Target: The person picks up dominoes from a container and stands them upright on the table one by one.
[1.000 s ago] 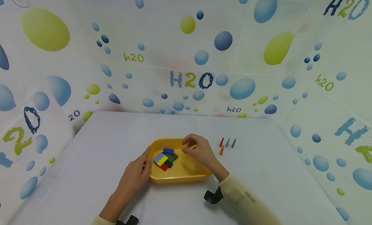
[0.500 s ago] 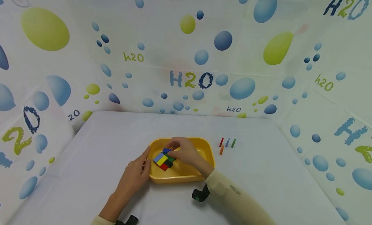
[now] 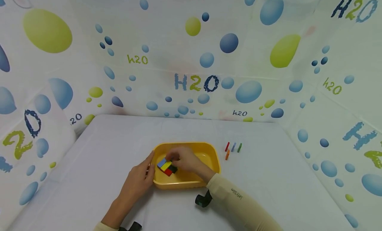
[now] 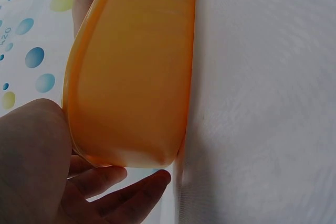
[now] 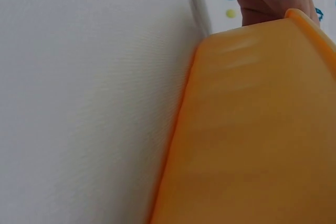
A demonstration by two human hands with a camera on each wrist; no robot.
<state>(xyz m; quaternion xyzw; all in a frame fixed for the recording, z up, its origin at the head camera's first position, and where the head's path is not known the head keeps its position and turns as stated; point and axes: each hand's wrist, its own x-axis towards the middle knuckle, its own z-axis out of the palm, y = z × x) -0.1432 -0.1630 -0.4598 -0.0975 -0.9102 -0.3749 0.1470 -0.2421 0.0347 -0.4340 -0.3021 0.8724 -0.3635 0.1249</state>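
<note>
A yellow plastic tray (image 3: 206, 154) stands on the white-covered table, with small flat coloured blocks at its left end. Among these, a light blue block (image 3: 161, 163), a yellow block (image 3: 166, 166), a red block (image 3: 168, 172) and a very dark block (image 3: 173, 169) show. My left hand (image 3: 140, 176) rests against the tray's left end, its fingers extended along the outer wall in the left wrist view. Inside the tray, my right hand (image 3: 186, 161) reaches over the blocks with bent fingers. It covers the blue, green and brown pieces; its fingertips' hold is hidden behind the tray wall in the right wrist view.
To the tray's right lie short sticks: a red stick (image 3: 227, 146), a light blue stick (image 3: 233, 147), a green stick (image 3: 239, 147) and an orange stick (image 3: 227, 154). A patterned sheet (image 3: 191, 58) hangs behind and beside the table.
My right hand has moved left across the tray from its right side, then slightly down onto the blocks, covering the dark blue one. The left hand and tray have stayed put.
</note>
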